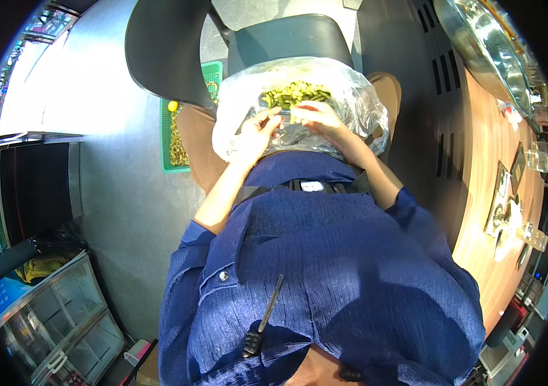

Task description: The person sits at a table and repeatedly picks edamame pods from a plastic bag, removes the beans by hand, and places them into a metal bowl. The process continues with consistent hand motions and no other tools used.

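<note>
A clear plastic bag (358, 103) lies spread over a seat and the person's lap, with a pile of small green pieces (298, 91), perhaps a cut vegetable, on it. My left hand (259, 126) is at the near left side of the pile, thumb and forefinger close together; whether something small is between them cannot be made out. Across from it, my right hand (319, 116) pinches a pale green piece (293, 116) at the near edge of the pile. The two hands are a short gap apart.
A green plastic basket (165, 140) with more greenish pieces and a yellow round thing stands on the floor at left. Dark chairs (288, 38) are in front. At right is a wooden counter (481, 159) bearing a large metal bowl (491, 58). A glass-fronted cabinet (74, 294) stands lower left.
</note>
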The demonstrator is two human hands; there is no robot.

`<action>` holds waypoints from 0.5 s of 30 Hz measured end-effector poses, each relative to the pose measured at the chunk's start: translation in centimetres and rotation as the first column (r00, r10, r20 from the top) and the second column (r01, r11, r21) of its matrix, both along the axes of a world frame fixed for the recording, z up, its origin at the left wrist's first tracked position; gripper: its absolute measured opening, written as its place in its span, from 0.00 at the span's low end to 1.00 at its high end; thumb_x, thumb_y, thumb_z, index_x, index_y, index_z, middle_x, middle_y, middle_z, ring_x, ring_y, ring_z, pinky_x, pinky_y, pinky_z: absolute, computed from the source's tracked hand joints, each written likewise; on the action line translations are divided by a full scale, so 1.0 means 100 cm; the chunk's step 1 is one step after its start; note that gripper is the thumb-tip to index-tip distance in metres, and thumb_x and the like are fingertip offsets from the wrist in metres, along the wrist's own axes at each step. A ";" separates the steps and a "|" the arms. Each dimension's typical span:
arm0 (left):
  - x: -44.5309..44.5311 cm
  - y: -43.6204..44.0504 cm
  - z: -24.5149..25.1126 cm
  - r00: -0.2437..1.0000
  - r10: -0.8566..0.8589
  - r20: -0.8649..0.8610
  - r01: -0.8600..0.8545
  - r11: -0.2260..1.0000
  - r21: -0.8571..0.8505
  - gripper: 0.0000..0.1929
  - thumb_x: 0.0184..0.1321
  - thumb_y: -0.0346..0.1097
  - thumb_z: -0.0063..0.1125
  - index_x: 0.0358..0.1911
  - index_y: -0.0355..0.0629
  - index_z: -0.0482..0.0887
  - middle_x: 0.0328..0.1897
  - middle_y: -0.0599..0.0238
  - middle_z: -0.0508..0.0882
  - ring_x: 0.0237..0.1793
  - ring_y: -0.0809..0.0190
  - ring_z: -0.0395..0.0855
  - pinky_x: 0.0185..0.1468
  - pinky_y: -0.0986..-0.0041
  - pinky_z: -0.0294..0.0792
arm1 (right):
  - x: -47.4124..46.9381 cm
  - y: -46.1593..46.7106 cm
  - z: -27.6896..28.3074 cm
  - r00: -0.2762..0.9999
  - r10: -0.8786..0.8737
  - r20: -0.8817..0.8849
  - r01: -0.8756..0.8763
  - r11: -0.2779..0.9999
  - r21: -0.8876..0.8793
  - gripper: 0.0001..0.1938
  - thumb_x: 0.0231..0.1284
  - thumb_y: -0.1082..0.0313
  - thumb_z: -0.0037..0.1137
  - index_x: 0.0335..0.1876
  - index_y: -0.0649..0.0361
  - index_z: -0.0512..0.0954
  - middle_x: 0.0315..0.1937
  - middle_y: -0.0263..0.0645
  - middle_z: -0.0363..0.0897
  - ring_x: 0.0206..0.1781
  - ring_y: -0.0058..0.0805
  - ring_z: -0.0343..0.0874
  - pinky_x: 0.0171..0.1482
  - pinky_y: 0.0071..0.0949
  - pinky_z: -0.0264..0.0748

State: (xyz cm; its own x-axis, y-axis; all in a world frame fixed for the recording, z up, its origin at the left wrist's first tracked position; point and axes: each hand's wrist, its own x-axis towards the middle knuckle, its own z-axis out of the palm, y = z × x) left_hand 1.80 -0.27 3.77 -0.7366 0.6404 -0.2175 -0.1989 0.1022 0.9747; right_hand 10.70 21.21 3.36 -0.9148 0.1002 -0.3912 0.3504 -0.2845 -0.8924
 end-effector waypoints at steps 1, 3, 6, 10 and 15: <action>-0.001 0.001 0.002 0.997 -0.020 0.080 0.017 0.999 0.039 0.17 0.75 0.33 0.60 0.63 0.34 0.84 0.45 0.64 0.90 0.39 0.70 0.85 0.42 0.79 0.77 | -0.001 -0.006 0.005 0.999 0.036 0.004 -0.036 0.999 0.027 0.12 0.67 0.59 0.68 0.44 0.61 0.88 0.35 0.35 0.88 0.38 0.21 0.83 0.42 0.23 0.78; -0.003 0.000 0.003 0.985 -0.062 0.160 0.049 0.995 0.083 0.17 0.75 0.33 0.60 0.61 0.32 0.85 0.43 0.64 0.90 0.37 0.70 0.84 0.41 0.79 0.76 | -0.004 -0.015 0.017 0.994 0.106 0.010 -0.106 0.991 0.084 0.12 0.66 0.61 0.69 0.46 0.62 0.89 0.35 0.35 0.89 0.36 0.20 0.83 0.42 0.22 0.79; -0.004 -0.003 0.000 0.984 -0.072 0.163 0.056 0.993 0.099 0.14 0.73 0.32 0.62 0.56 0.30 0.87 0.40 0.63 0.89 0.35 0.70 0.83 0.40 0.78 0.75 | -0.006 -0.019 0.012 0.972 0.190 -0.137 -0.142 0.943 0.302 0.11 0.65 0.62 0.69 0.42 0.62 0.89 0.32 0.32 0.88 0.31 0.18 0.79 0.38 0.21 0.75; 0.000 -0.005 0.007 0.962 -0.025 0.270 -0.010 0.992 0.125 0.10 0.72 0.30 0.64 0.49 0.30 0.89 0.37 0.61 0.89 0.33 0.67 0.83 0.39 0.78 0.74 | -0.003 -0.022 0.014 0.966 0.211 -0.148 -0.166 0.949 0.268 0.08 0.64 0.63 0.68 0.37 0.60 0.89 0.21 0.27 0.79 0.20 0.14 0.65 0.24 0.20 0.59; -0.001 -0.004 0.005 0.926 -0.025 0.376 -0.038 0.986 0.160 0.08 0.70 0.29 0.64 0.46 0.30 0.88 0.35 0.59 0.88 0.32 0.65 0.84 0.36 0.77 0.73 | -0.003 -0.021 0.012 0.982 0.188 0.011 -0.188 0.978 0.091 0.08 0.63 0.64 0.67 0.36 0.61 0.89 0.15 0.25 0.70 0.16 0.13 0.58 0.20 0.21 0.51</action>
